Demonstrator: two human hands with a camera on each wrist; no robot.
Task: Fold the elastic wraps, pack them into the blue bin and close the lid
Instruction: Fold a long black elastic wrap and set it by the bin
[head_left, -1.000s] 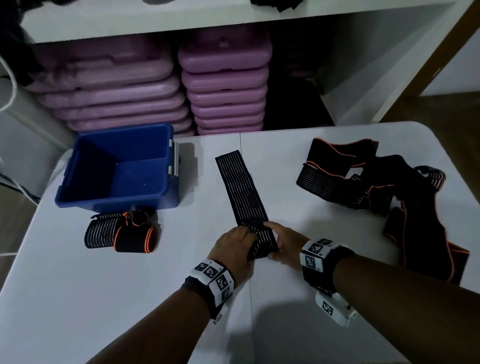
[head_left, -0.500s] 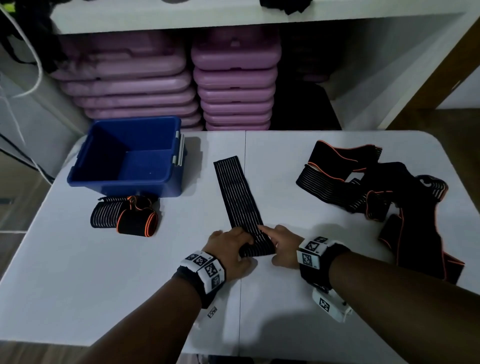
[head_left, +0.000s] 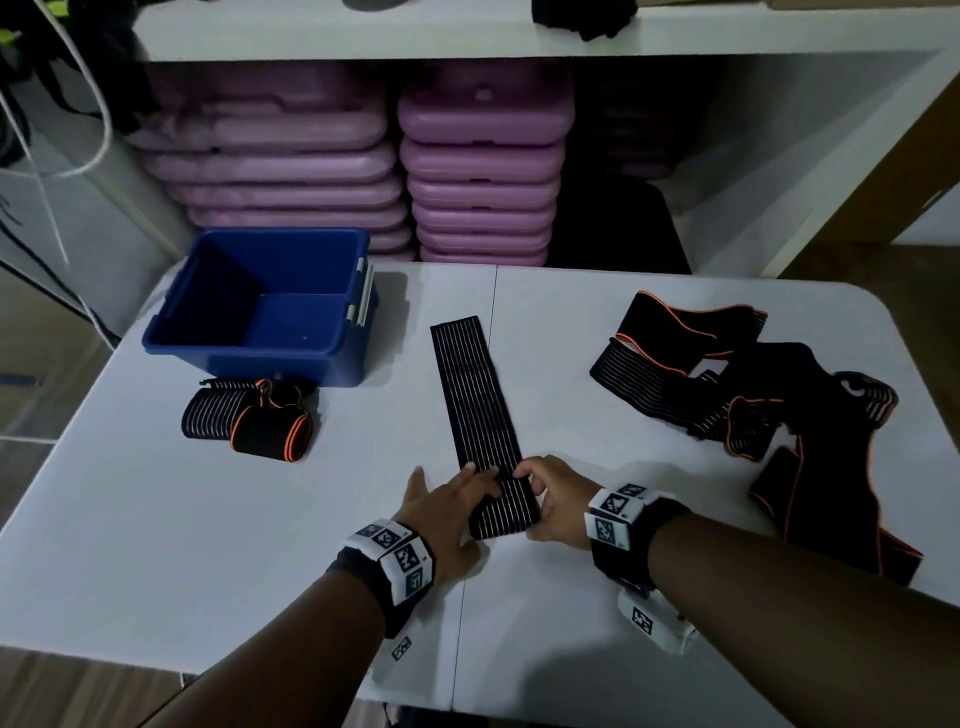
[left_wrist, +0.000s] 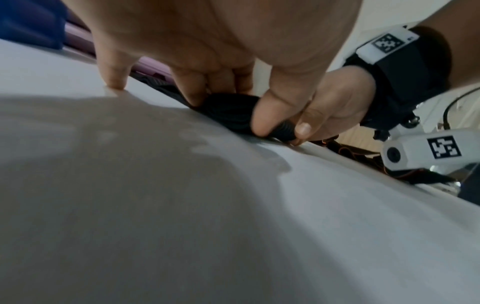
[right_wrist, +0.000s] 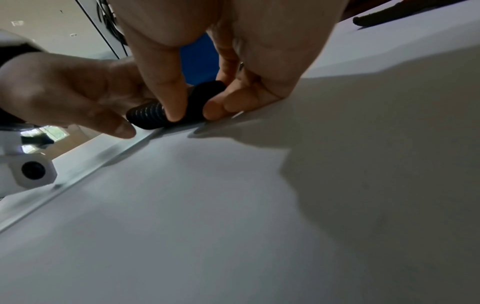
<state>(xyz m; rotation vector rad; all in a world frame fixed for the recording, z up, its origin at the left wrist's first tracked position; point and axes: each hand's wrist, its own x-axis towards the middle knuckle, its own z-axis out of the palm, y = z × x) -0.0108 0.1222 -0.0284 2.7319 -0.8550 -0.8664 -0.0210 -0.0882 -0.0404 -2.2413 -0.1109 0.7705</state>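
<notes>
A long black striped elastic wrap (head_left: 475, 395) lies flat on the white table (head_left: 208, 519), running away from me. Its near end is rolled up into a small roll (left_wrist: 228, 111). My left hand (head_left: 475, 493) pinches the roll's left part between thumb and fingers, with the little finger on the table. My right hand (head_left: 530, 486) pinches the roll (right_wrist: 197, 102) at its right end between thumb and fingers. The blue bin (head_left: 332, 343) stands open and looks empty at the far left. No lid is in view.
Two rolled wraps (head_left: 249, 423), one edged in orange, lie in front of the bin. A tangled pile of black and orange wraps (head_left: 753, 384) covers the table's right side. Stacked purple cases (head_left: 483, 171) fill the shelf behind.
My left hand's fingers have stretched forward over the rolled end, where they were bunched a second ago. The right hand stays at the roll's right end. The wrap's far end has not moved.
</notes>
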